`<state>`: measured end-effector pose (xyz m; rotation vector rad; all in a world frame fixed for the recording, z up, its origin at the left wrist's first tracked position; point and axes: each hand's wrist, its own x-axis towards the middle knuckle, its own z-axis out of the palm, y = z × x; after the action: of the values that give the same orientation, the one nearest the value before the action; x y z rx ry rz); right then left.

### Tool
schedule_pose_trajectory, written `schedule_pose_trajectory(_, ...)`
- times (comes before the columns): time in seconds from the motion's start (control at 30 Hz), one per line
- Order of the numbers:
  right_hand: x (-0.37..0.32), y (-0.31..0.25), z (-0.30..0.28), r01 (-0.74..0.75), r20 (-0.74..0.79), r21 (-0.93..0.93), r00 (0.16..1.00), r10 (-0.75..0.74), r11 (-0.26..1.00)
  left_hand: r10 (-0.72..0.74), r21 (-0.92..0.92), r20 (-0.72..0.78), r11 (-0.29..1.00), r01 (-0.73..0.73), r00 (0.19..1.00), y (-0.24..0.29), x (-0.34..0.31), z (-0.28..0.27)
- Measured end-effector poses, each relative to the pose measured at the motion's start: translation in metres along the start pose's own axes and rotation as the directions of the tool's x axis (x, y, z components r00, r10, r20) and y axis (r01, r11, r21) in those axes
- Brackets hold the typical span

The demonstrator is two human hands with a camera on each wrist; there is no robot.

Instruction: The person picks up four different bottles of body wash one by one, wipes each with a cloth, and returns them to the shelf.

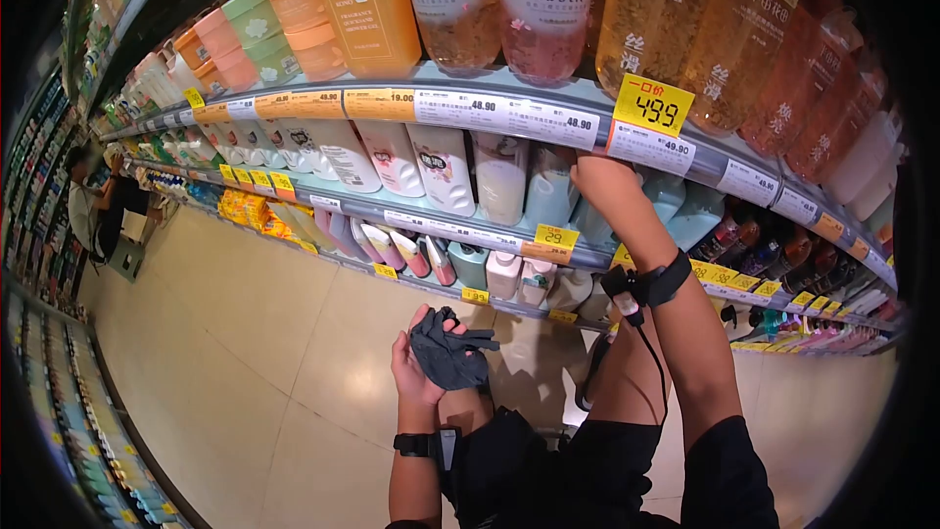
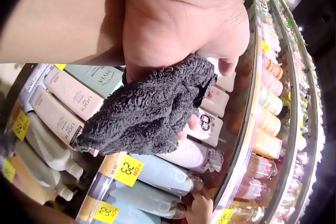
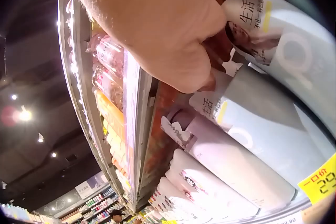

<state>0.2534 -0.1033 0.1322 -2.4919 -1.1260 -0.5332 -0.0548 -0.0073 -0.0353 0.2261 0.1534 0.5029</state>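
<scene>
My left hand (image 1: 419, 367) is palm up below the shelves in the head view, its fingers partly curled round a crumpled dark cloth (image 1: 450, 351). In the left wrist view the textured cloth (image 2: 152, 111) hangs across the palm. My right hand (image 1: 605, 186) reaches under the upper shelf's edge among pale blue bottles (image 1: 551, 191). The right wrist view shows the thumb and a finger of my right hand (image 3: 168, 35) about the top of an upright pale blue bottle (image 3: 278, 119); the fingertips are partly hidden.
The upper shelf edge (image 1: 470, 103) with price labels juts out above the right forearm. White bottles (image 1: 441, 171) and a lilac one (image 3: 236, 155) stand left of the blue ones. Smaller bottles (image 1: 502, 274) line the lower shelf. A person (image 1: 93, 201) is across the aisle, far left.
</scene>
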Motion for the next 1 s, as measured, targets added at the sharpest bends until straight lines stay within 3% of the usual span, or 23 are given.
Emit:
schedule_pose_trajectory(0.1,-0.008,-0.010,-0.011,0.006,0.051,0.052,0.999,-0.009,0.999,0.012,0.005,0.001,1.000,-0.012,1.000,-0.001,-0.001,0.002)
schedule_pose_trajectory(0.13,-0.011,-0.023,-0.030,-0.129,0.230,0.071,0.967,0.110,0.989,0.010,0.007,-0.004,1.000,-0.010,1.000,-0.001,-0.001,0.003)
schedule_pose_trajectory(0.17,-0.023,-0.024,-0.031,-0.133,0.236,0.075,0.965,0.112,0.988,0.013,0.010,-0.026,1.000,-0.013,1.000,-0.001,-0.002,0.005)
schedule_pose_trajectory(0.2,-0.040,-0.024,-0.032,0.146,-0.127,0.128,0.983,-0.130,0.981,0.018,0.013,-0.048,1.000,-0.017,0.999,0.000,-0.003,0.007)
schedule_pose_trajectory(0.23,-0.060,-0.024,-0.031,0.414,-0.475,0.078,0.815,-0.331,0.907,0.018,0.014,-0.056,1.000,-0.017,0.998,-0.001,-0.003,0.010)
schedule_pose_trajectory(0.3,-0.110,-0.021,-0.007,0.433,-0.421,0.332,0.863,-0.279,0.838,0.022,0.097,-0.127,0.995,-0.009,0.992,-0.003,-0.003,0.016)
schedule_pose_trajectory(0.37,-0.155,-0.020,0.010,0.173,-0.136,0.574,0.984,-0.115,0.800,-0.012,0.132,-0.071,0.991,0.021,0.997,-0.002,0.000,0.005)
schedule_pose_trajectory(0.43,-0.189,-0.008,0.046,-0.144,0.261,0.726,0.962,-0.076,0.672,-0.042,0.165,-0.015,0.985,0.044,0.999,0.000,0.001,-0.003)
schedule_pose_trajectory(0.47,-0.204,-0.003,0.065,-0.149,0.264,0.729,0.962,-0.074,0.669,-0.050,0.142,-0.038,0.988,0.055,0.998,0.001,0.003,-0.004)
schedule_pose_trajectory(0.53,-0.227,0.004,0.096,-0.260,0.525,0.707,0.816,-0.243,0.657,-0.044,0.080,-0.107,0.995,0.053,0.993,-0.001,0.000,0.003)
schedule_pose_trajectory(0.57,-0.229,0.007,0.105,-0.264,0.525,0.708,0.817,-0.239,0.654,-0.048,0.084,-0.109,0.995,0.057,0.993,0.001,-0.001,-0.001)
schedule_pose_trajectory(0.63,-0.228,0.017,0.117,-0.184,0.655,0.618,0.659,-0.370,0.764,-0.132,0.217,0.217,0.972,0.084,0.967,0.005,-0.005,-0.004)
schedule_pose_trajectory(0.67,-0.225,0.021,0.122,-0.190,0.654,0.619,0.661,-0.367,0.762,-0.131,0.253,0.152,0.963,0.089,0.980,0.002,-0.009,-0.001)
schedule_pose_trajectory(0.73,-0.216,0.027,0.128,-0.164,0.690,0.362,0.709,-0.146,0.918,-0.139,0.342,0.099,0.935,0.098,0.985,-0.004,-0.015,0.009)
schedule_pose_trajectory(0.77,-0.214,0.030,0.127,-0.167,0.688,0.365,0.711,-0.144,0.916,-0.136,0.422,0.048,0.901,0.104,0.990,-0.006,-0.017,0.012)
schedule_pose_trajectory(0.8,-0.213,0.034,0.124,-0.191,0.611,0.328,0.790,-0.054,0.925,-0.116,0.489,0.045,0.869,0.080,0.992,-0.006,-0.016,0.014)
schedule_pose_trajectory(0.83,-0.214,0.039,0.123,-0.220,0.521,0.294,0.853,0.037,0.930,-0.119,0.492,0.045,0.867,0.082,0.992,-0.005,-0.015,0.011)
schedule_pose_trajectory(0.9,-0.219,0.046,0.128,-0.267,0.550,0.255,0.831,0.088,0.929,-0.107,0.391,0.071,0.918,0.071,0.992,0.000,-0.016,-0.005)
schedule_pose_trajectory(0.97,-0.223,0.050,0.129,-0.203,0.212,0.370,0.969,0.130,0.907,-0.059,0.309,0.089,0.950,0.029,0.994,-0.003,-0.014,-0.002)
schedule_pose_trajectory(1.0,-0.223,0.051,0.129,-0.206,0.212,0.369,0.968,0.133,0.906,-0.035,0.273,0.089,0.962,0.010,0.995,-0.004,-0.015,0.002)
